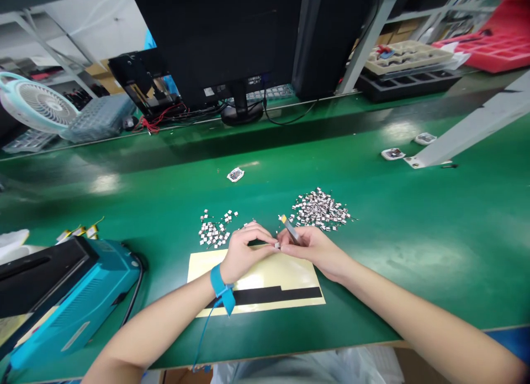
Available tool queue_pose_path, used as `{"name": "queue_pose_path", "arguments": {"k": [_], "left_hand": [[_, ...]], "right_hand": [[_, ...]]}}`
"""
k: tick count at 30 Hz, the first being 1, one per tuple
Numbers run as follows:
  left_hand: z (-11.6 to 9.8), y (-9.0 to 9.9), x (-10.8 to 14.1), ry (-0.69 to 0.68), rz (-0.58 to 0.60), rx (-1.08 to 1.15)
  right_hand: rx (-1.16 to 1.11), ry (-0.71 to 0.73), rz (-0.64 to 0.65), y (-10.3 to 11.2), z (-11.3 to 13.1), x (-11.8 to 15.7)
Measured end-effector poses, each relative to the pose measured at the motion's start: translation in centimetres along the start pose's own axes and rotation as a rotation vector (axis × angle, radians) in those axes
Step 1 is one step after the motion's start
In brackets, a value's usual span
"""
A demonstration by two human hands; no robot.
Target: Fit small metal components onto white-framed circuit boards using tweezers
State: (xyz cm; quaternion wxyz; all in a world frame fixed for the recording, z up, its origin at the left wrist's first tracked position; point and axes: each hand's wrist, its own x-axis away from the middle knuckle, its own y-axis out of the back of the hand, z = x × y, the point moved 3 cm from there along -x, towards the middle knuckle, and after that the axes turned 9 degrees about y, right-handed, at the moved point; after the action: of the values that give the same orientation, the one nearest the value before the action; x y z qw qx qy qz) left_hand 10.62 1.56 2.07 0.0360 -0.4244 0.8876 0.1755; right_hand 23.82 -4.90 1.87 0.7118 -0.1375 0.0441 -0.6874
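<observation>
A small pale part [277,245] is being pinched between thumb and fingertip of the left hand [242,254], that grip being clamped on it just above the far edge of a yellow sheet [300,271]. A slim grey tool with a yellow end [290,229] is being held in the right hand [318,248], its grip being closed round the shaft, while the part is being approached by the right thumb and a fingertip; whether it is also being squeezed there is not being shown clearly enough to tell. The yellow end is being pointed up and away from the body. On such a tiny piece, the work is probably being done best when the flat faces are being pinched lightly by the left fingertips, no wire or edge is being bent, and the tool is being tucked well back from the part. Both wrists are best being held low, so that tremor is being damped. A black strip [265,296] is being carried on the sheet, and a smaller scatter of parts [213,233] and a denser pile of parts [321,209] are being left room beyond the hands, where neither is best being brushed by a knuckle.
</observation>
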Motion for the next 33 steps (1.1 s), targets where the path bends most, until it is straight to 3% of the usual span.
{"name": "queue_pose_path", "arguments": {"k": [16,22,27,29,33], "left_hand": [[-0.4,0.1,0.3,-0.203,-0.103,-0.151],[-0.4,0.1,0.3,-0.209,-0.068,-0.123],[-0.7,-0.2,0.5,-0.172,-0.067,-0.155],[-1.3,0.0,0.4,-0.116,-0.035,-0.205],[-2.7,1.9,-0.9,0.008,0.04,-0.348]], "right_hand": [[-0.109,-0.001,-0.14,-0.2,-1.5,-0.6],[-0.102,-0.073,-0.04,0.4,-1.1,-0.6],[-0.008,-0.033,-0.045,0.1,-0.9,-0.5],[0.029,0.015,-0.095,0.6,-0.9,-0.6],[0.319,0.225,-0.334,3.5,0.0,-1.2]]}}
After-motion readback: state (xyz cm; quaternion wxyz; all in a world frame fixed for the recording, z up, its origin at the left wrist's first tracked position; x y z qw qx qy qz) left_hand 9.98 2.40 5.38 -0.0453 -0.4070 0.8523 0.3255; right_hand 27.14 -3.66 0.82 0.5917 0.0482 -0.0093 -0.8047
